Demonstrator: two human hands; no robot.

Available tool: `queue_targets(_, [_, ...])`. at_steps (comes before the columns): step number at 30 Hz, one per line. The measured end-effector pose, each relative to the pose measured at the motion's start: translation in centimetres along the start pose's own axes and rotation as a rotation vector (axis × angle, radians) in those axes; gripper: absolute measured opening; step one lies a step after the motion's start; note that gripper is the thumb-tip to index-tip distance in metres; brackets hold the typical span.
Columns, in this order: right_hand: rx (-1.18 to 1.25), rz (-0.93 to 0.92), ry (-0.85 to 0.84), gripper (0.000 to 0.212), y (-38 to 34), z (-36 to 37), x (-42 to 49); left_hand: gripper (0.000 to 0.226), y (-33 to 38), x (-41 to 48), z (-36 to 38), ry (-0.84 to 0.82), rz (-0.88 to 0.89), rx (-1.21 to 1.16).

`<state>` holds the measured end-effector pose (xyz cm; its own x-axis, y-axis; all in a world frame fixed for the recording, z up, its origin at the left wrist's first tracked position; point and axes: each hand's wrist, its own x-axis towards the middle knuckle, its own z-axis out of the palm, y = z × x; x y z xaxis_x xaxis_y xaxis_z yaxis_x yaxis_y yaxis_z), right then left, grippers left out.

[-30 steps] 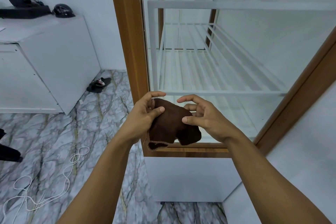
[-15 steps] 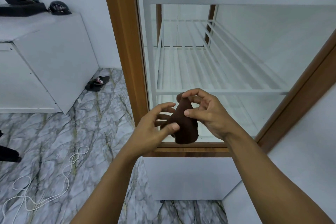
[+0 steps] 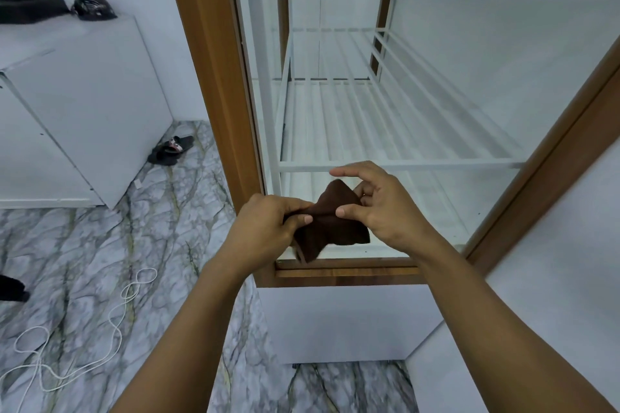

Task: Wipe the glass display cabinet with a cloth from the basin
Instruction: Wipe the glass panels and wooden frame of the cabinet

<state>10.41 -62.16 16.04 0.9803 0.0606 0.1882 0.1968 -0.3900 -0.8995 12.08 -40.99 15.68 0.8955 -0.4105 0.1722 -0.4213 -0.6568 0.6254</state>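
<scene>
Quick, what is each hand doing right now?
Left hand: curled round the brown cloth, gripping it.
Right hand: pinching the same cloth, forefinger held straight.

The cloth is a dark brown fabric, matt and a little fuzzy. The frame of the glass display cabinet looks like brown wood with a fine grain and a soft sheen; its panes are clear, smooth glass. The shelves inside are white painted bars that look like metal. The floor is polished grey marble with dark veins, and the helmet is glossy black.
</scene>
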Motion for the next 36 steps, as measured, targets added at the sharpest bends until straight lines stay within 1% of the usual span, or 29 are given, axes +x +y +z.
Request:
queue_targets(2, [-0.068, 0.004, -0.05, 0.06, 0.0, -0.2, -0.1, 0.026, 0.1, 0.2, -0.2, 0.019, 0.026, 0.068])
queue_targets(4, [-0.124, 0.039, -0.078, 0.053, -0.3, -0.4, -0.2, 0.025, 0.3, 0.4, -0.4, 0.049, 0.041, 0.064])
queue_targets(6, [-0.188, 0.032, -0.074, 0.044, -0.6, -0.4, -0.2, 0.023, 0.4, 0.6, -0.6, 0.041, 0.025, 0.023])
queue_targets(8, [-0.258, 0.016, -0.058, 0.039, -0.9, -0.5, -0.2, 0.02, 0.3, 0.8, -0.7, -0.003, -0.023, -0.095])
queue_targets(9, [-0.26, 0.016, -0.056, 0.037, -1.0, -0.6, -0.2, 0.018, 0.1, 0.8, -0.8, -0.032, -0.059, -0.2])
queue_targets(11, [-0.148, 0.026, -0.058, 0.034, -0.9, -0.7, -0.2, 0.016, 0.3, 0.7, -1.0, -0.068, -0.126, -0.427])
queue_targets(13, [-0.043, 0.028, -0.054, 0.033, -0.8, -0.6, -0.3, 0.016, 0.6, 0.6, -1.1, -0.051, -0.136, -0.521])
queue_targets(15, [-0.013, 0.02, -0.024, 0.035, -0.6, -0.2, -0.3, 0.016, 1.0, 0.6, -1.0, -0.006, -0.137, -0.476])
queue_targets(19, [-0.064, -0.02, 0.082, 0.039, -0.6, 1.0, -0.4, 0.015, 1.8, 0.8, -0.3, 0.141, -0.12, -0.134])
queue_targets(22, [-0.103, -0.076, 0.168, 0.044, -1.0, 1.9, -0.6, 0.019, 2.5, 0.9, 0.2, 0.203, -0.084, -0.003])
queue_targets(24, [-0.066, -0.106, 0.196, 0.043, -1.4, 2.4, -0.7, 0.018, 2.8, 1.1, 0.3, 0.236, -0.081, -0.015])
queue_targets(25, [-0.021, -0.12, 0.186, 0.042, -1.7, 2.5, -0.9, 0.016, 2.9, 1.2, 0.2, 0.254, -0.098, -0.059])
queue_targets(28, [0.148, -0.172, 0.13, 0.037, -2.1, 2.4, -1.4, 0.011, 3.2, 1.6, -0.4, 0.272, -0.175, -0.359])
queue_targets(30, [0.202, -0.176, 0.121, 0.034, -2.2, 1.9, -1.5, 0.013, 3.3, 1.7, -0.9, 0.226, -0.215, -0.591])
queue_targets(31, [0.217, -0.164, 0.115, 0.037, -2.2, 1.7, -1.5, 0.014, 3.4, 1.7, -1.2, 0.185, -0.224, -0.667])
queue_targets(32, [0.22, -0.152, 0.102, 0.042, -2.2, 1.4, -1.4, 0.017, 3.3, 1.7, -1.4, 0.139, -0.221, -0.692])
queue_targets(33, [0.217, -0.143, 0.082, 0.046, -2.1, 1.2, -1.3, 0.027, 3.2, 1.8, -1.5, 0.095, -0.21, -0.666])
queue_targets(35, [0.228, -0.135, 0.047, 0.049, -2.1, 0.9, -1.2, 0.046, 3.0, 1.9, -1.6, 0.051, -0.191, -0.54])
queue_targets(36, [0.226, -0.141, 0.053, 0.049, -2.1, 0.8, -1.1, 0.049, 3.0, 1.9, -1.6, 0.053, -0.189, -0.504])
